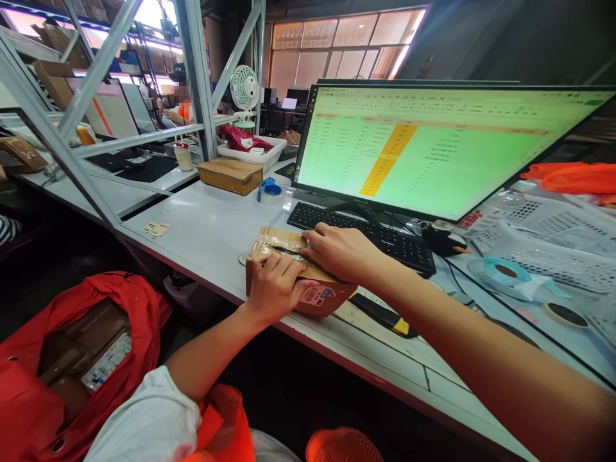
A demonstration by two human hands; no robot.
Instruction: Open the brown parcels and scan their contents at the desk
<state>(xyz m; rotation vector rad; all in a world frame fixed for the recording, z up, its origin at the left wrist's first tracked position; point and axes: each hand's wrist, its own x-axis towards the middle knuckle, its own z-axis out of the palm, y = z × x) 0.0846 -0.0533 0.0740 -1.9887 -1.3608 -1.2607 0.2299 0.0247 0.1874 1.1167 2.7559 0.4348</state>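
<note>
A left hand [275, 282] gripped a box [332, 300] by its near edge, apparently to steady it, while the right hand [339, 250], grip unclear, lay on top.

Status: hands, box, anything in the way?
Left hand and right hand both on taped cardboard box. Box at near edge of white desk. Apparent box cutter beside it, keyboard behind; neither blocks hands.

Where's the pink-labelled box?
In the head view, the box is below centre at the near edge of the table, under the left hand and right hand.
</note>
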